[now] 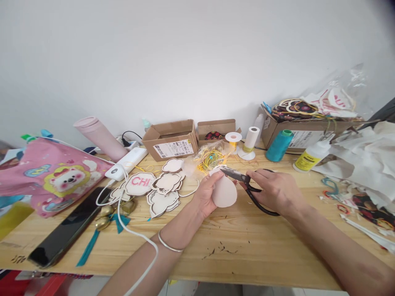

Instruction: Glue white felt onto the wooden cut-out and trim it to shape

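Between the thumb and fingers of my left hand (207,196) is a white rounded cutout (224,192), held above the table. My right hand (273,191) grips a pair of black-handled scissors (245,179), its fingers through the loops. The blades point left and lie at the cutout's upper edge; whether they are fully closed I cannot tell. Left of my left hand lie several white cloud-shaped pieces (162,202), one bearing pink letters (139,183). Just behind the cutout sits a tangle of yellow thread (209,161) in clear plastic.
Cardboard boxes (169,142) stand along the wall, with a teal thread cone (279,146) and a glue bottle (311,156) at right. White scraps (364,154) cover the right side. A white cable (135,233) crosses my left forearm. A phone (69,226) and pink bag (55,176) lie left.
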Tool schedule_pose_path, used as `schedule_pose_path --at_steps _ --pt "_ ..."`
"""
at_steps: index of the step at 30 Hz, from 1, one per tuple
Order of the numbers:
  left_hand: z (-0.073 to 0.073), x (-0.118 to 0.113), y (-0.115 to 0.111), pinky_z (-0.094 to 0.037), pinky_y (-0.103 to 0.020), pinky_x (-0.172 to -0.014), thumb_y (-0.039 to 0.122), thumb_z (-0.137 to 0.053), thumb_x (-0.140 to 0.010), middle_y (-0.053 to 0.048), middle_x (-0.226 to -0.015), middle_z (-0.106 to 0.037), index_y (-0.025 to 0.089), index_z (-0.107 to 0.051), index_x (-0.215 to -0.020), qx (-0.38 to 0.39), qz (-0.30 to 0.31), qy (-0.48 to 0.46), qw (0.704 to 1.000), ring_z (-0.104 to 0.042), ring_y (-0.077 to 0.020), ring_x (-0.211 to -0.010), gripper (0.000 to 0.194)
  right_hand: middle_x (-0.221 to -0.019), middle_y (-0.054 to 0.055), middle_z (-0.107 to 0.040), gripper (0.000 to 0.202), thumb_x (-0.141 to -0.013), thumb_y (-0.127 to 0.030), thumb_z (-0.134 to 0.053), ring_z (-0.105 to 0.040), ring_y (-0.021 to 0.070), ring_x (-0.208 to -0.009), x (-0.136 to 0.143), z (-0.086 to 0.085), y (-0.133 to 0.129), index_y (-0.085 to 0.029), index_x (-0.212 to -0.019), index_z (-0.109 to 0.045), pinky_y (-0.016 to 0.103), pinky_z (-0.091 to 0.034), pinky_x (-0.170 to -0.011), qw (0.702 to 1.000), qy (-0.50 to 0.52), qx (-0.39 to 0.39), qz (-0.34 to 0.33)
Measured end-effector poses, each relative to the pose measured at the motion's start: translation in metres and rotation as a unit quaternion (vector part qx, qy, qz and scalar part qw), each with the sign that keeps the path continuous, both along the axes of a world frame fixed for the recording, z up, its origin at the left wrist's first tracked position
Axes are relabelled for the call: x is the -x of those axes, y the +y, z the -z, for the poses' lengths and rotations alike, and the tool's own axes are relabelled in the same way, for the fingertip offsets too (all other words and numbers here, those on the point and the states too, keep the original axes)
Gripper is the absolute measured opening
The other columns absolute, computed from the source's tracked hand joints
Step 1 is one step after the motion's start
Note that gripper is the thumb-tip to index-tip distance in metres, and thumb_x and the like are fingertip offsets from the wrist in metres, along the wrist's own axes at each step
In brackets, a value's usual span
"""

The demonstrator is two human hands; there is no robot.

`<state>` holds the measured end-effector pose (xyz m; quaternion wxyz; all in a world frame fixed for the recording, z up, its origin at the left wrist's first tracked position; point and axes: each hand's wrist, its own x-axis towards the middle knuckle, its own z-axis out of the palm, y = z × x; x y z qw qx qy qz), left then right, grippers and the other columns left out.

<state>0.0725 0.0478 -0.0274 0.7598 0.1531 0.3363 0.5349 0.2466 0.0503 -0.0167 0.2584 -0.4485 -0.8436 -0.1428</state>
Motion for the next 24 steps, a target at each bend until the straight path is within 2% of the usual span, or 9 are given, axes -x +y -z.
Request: schedule_pose_path --at_steps 3,6,11,14,17,20,24 --pt "-0.003 0.000 0.000 -0.053 -0.030 -0.071 0.017 -0.070 -0.061 0.002 -0.060 -0.063 0.014 -0.061 -0.069 0.003 -0.009 -0.007 1.000 -0.061 -0.0112 -0.056 0.013 -0.056 0.001 -0.060 0.026 -0.079 -0.037 -0.048 -0.047 0.0108 -0.047 0.001 0.001 0.003 -0.019 -0.070 -0.063 0.024 -0.025 -0.046 0.996 0.051 0.077 -0.007" --pt "-0.004 0.000 -0.001 -0.053 -0.031 -0.069 0.019 -0.070 -0.062 0.002 -0.061 -0.061 0.014 -0.060 -0.070 -0.010 -0.003 -0.002 1.000 -0.061 -0.0119 -0.056 0.014 -0.051 -0.001 -0.053 0.033 -0.078 -0.046 -0.049 -0.043 0.0099 -0.045 -0.001 0.003 0.009 -0.018 -0.064 -0.061 0.023 -0.028 -0.045 0.968 0.154 0.197 -0.014" --pt "-0.004 0.001 -0.001 -0.053 -0.031 -0.065 0.021 -0.072 -0.061 0.001 -0.061 -0.060 0.015 -0.060 -0.072 -0.030 -0.013 0.023 0.999 -0.061 -0.0133 -0.056 0.018 -0.050 -0.003 -0.045 0.039 -0.071 -0.055 -0.054 -0.039 0.0091 -0.043 0.001 0.001 0.014 -0.017 -0.069 -0.060 0.022 -0.030 -0.039 0.875 0.331 0.352 -0.042" --pt "-0.005 0.001 -0.001 -0.053 -0.031 -0.065 0.023 -0.073 -0.059 0.001 -0.061 -0.061 0.014 -0.060 -0.071 -0.055 -0.021 0.055 0.997 -0.062 -0.0138 -0.056 0.020 -0.048 -0.004 -0.041 0.042 -0.073 -0.057 -0.049 -0.037 0.0083 -0.040 0.003 0.001 0.010 -0.016 -0.079 -0.059 0.021 -0.030 -0.036 0.811 0.382 0.433 -0.097" --pt "-0.007 0.002 0.000 -0.052 -0.031 -0.066 0.025 -0.074 -0.057 -0.001 -0.060 -0.061 0.013 -0.060 -0.067 -0.079 -0.025 0.096 0.992 -0.061 -0.0137 -0.055 0.021 -0.055 -0.002 -0.048 0.044 -0.077 -0.056 -0.045 -0.042 0.0094 -0.044 0.001 0.004 0.007 -0.016 -0.091 -0.055 0.022 -0.034 -0.040 0.763 0.409 0.475 -0.161" --pt "-0.009 0.004 0.000 -0.052 -0.028 -0.062 0.026 -0.074 -0.057 -0.002 -0.060 -0.062 0.012 -0.061 -0.067 -0.089 -0.027 0.132 0.987 -0.061 -0.0137 -0.055 0.021 -0.059 -0.001 -0.048 0.048 -0.076 -0.060 -0.044 -0.044 0.0106 -0.050 -0.002 0.004 0.006 -0.016 -0.093 -0.053 0.023 -0.035 -0.044 0.748 0.412 0.474 -0.214" --pt "-0.007 0.006 0.001 -0.049 -0.027 -0.053 0.028 -0.074 -0.057 -0.004 -0.063 -0.064 0.013 -0.062 -0.071 -0.104 -0.033 0.172 0.979 -0.061 -0.0165 -0.057 0.023 -0.057 -0.003 -0.041 0.054 -0.069 -0.067 -0.047 -0.039 0.0093 -0.049 -0.002 -0.007 0.003 -0.016 -0.084 -0.052 0.022 -0.031 -0.042 0.766 0.377 0.474 -0.216"
